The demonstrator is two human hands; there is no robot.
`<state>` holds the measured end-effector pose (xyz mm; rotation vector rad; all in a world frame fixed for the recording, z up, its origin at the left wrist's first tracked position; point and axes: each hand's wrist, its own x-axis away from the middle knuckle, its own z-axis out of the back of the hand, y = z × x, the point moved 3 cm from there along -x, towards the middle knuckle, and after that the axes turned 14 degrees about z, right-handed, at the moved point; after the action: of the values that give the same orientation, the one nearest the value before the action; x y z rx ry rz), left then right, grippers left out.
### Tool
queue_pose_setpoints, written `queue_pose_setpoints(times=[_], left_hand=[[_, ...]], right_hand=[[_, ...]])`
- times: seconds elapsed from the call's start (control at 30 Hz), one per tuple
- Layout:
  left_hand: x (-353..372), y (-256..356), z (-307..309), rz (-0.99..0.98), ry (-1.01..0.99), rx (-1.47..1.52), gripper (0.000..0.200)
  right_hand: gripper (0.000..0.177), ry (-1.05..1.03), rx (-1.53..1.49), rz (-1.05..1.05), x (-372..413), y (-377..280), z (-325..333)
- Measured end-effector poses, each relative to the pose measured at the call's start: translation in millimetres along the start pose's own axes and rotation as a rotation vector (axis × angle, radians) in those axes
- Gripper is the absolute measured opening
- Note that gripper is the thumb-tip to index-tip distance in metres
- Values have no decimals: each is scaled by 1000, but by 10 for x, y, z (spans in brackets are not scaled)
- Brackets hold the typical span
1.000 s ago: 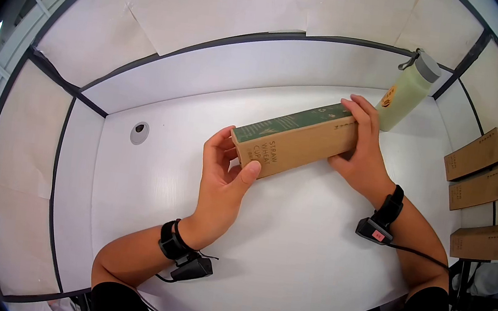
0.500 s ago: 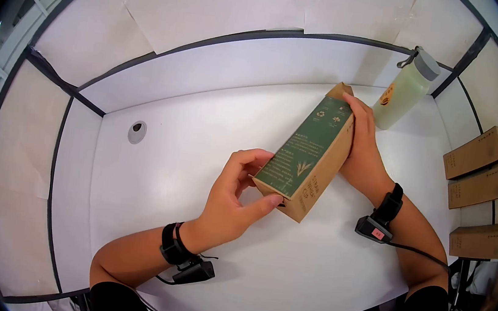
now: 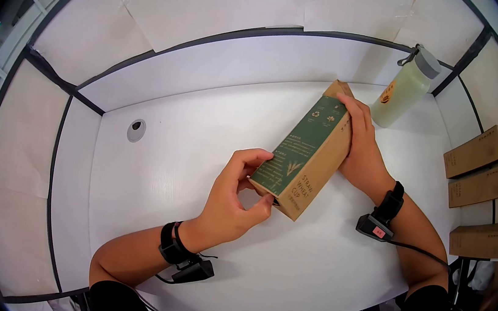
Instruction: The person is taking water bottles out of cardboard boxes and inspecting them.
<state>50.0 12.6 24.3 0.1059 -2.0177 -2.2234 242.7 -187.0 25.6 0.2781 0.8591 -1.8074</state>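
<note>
A long brown cardboard box [image 3: 321, 170] with a green printed face and the words "STRAW WHEAT CUP" is held tilted over the white table. My right hand [image 3: 363, 147] grips its far end, with fingers over the top edge and the palm along the side. At the near end, my left hand [image 3: 236, 197] has its fingers on the green face's left edge and its thumb pressed at the end flap. That end looks slightly parted by the thumb. The box's far end flap stands up a little. What the box holds is hidden.
A pale green bottle [image 3: 405, 90] with a grey lid stands at the back right corner. Several similar brown boxes [image 3: 480, 185] sit at the right edge. A round cable hole [image 3: 136, 130] is at the table's left. White partition walls surround the table [image 3: 168, 165].
The box has shifted slightly left and rolled, so its lettered side shows more. My left thumb has moved in at the near end flap. My right hand keeps its hold.
</note>
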Motion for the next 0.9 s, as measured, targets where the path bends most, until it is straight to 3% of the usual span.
queue_pose_setpoints(times=[0.53,0.8,0.9], left_hand=[[17,-26,22,-6,-89,-144,81],[45,68,29,-27,-77,29,71],[62,58,13,-54,-48,41,63]], right_hand=[[102,59,-35,3,18,41,-8],[98,47,15,-42,21,53,6],[97,72,-104,-69,10,51,-1]])
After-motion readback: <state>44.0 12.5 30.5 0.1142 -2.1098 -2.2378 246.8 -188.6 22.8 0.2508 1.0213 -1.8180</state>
